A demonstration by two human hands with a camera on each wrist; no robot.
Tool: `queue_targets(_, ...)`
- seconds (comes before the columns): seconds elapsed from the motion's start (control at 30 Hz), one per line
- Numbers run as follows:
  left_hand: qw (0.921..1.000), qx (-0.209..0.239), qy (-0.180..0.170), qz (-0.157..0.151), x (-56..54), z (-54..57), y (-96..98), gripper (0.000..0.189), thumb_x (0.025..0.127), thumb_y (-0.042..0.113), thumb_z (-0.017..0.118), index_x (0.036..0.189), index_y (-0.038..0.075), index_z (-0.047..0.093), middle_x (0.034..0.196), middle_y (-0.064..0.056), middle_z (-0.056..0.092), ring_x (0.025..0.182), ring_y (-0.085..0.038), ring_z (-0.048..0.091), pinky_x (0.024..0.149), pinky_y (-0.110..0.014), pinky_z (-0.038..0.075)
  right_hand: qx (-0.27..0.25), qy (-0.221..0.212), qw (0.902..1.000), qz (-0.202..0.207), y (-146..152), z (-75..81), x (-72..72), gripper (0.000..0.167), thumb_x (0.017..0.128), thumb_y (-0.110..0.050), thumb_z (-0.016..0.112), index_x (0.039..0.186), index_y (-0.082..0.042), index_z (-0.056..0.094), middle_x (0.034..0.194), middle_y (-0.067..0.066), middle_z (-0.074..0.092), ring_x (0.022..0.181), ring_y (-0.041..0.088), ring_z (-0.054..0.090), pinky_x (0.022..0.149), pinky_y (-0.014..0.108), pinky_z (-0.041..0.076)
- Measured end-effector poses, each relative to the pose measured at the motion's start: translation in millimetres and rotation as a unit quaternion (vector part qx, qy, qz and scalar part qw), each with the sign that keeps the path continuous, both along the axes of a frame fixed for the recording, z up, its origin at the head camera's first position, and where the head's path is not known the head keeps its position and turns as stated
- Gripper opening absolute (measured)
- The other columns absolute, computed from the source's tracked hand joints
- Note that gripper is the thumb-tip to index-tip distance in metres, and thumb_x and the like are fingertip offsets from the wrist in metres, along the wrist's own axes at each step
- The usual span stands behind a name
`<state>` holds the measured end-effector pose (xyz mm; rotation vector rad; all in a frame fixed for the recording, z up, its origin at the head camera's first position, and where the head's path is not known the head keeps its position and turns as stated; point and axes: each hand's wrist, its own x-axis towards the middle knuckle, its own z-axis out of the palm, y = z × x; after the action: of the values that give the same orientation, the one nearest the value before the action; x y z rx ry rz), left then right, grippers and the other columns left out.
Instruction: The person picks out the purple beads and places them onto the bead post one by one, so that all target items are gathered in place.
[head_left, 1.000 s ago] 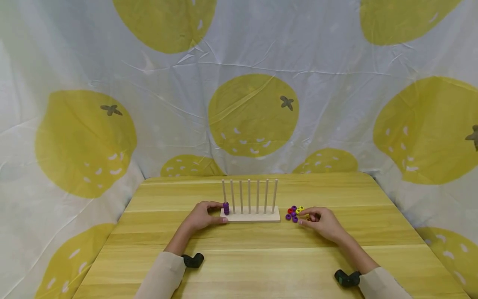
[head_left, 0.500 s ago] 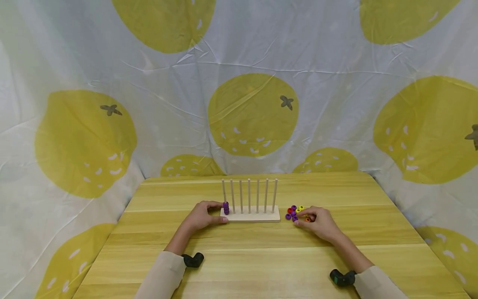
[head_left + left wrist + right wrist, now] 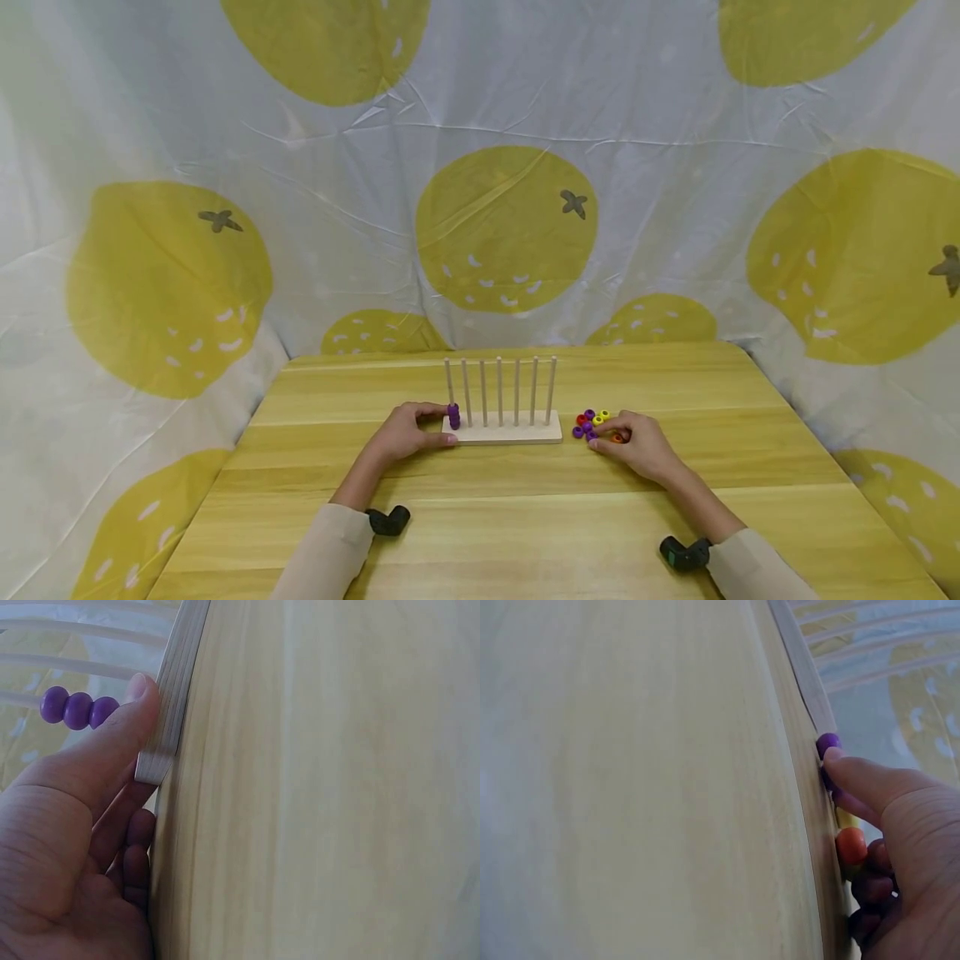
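Note:
A pale wooden peg rack stands on the table with several upright pegs. Three purple beads are stacked on its leftmost peg. My left hand holds the rack's left end, thumb against the front edge of the base and fingers behind. To the right of the rack, my right hand has thumb and index fingertips around a purple bead at the near side of a loose bead cluster. In the right wrist view the thumb partly hides that bead, and an orange bead sits below the index finger.
Loose beads lie close together: purple beads, a red bead and yellow beads. They rest on a wood-grain table. Behind it hangs a pale cloth with a lemon print. Black wrist cameras sit at both cuffs.
My right hand has shifted slightly left, its thumb and index fingertips closing in on the near purple bead. The orange bead shows more clearly under the hand. My left hand stays on the rack.

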<state>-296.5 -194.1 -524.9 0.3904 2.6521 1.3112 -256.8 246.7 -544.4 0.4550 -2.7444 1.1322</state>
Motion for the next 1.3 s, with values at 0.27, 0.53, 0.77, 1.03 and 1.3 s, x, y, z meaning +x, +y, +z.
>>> queue_targets(0.27,1.0000,-0.008,0.001,-0.003,-1.9,-2.4,-1.6,0.062,0.077,0.045,0.091,0.131,0.021,0.072,0.137,-0.005,0.068,0.135,-0.031,0.057,0.115,-0.051,0.044,-0.013,-0.009,0.9999,0.003,1.3,1.1,0.6,0.019,0.084,-0.033,0.087,0.098,-0.021,0.084,0.073,-0.006,0.052,0.064,0.007,0.041,0.058,0.023,0.033)
queue_targets(0.53,0.9999,-0.006,0.006,-0.011,-3.1,-0.9,-1.3,0.062,0.077,0.044,0.091,0.131,0.020,0.073,0.137,-0.006,0.068,0.134,-0.031,0.058,0.115,-0.051,0.045,-0.031,-0.041,0.9987,0.004,7.6,5.6,1.0,0.023,0.085,-0.032,0.086,0.102,-0.018,0.083,0.073,-0.003,0.052,0.064,0.008,0.042,0.057,0.024,0.035)
queue_targets(0.77,0.9998,-0.010,0.012,-0.008,-4.2,3.6,-1.4,0.061,0.076,0.043,0.092,0.129,0.019,0.073,0.135,-0.007,0.069,0.133,-0.031,0.058,0.114,-0.051,0.045,-0.053,-0.050,0.9973,0.010,9.5,20.1,-3.1,0.021,0.089,-0.028,0.083,0.105,-0.015,0.081,0.069,-0.001,0.045,0.061,0.007,0.039,0.056,0.023,0.035)
queue_targets(1.03,0.9998,-0.014,0.012,-0.009,-3.0,1.0,-2.7,0.061,0.076,0.044,0.092,0.129,0.019,0.073,0.136,-0.007,0.069,0.134,-0.032,0.058,0.114,-0.051,0.045,-0.061,-0.044,0.9970,0.014,7.3,45.4,-8.6,0.022,0.092,-0.032,0.079,0.108,-0.017,0.080,0.065,-0.002,0.037,0.055,0.005,0.027,0.051,0.025,0.031)
queue_targets(1.3,0.9998,-0.015,0.010,-0.005,-1.5,-3.3,-2.1,0.061,0.077,0.043,0.091,0.130,0.019,0.072,0.137,-0.007,0.068,0.134,-0.032,0.058,0.114,-0.051,0.045,-0.066,-0.041,0.9966,0.027,1.4,80.3,-15.8,0.027,0.095,-0.039,0.075,0.111,-0.018,0.078,0.065,-0.001,0.035,0.053,0.006,0.025,0.050,0.028,0.029)
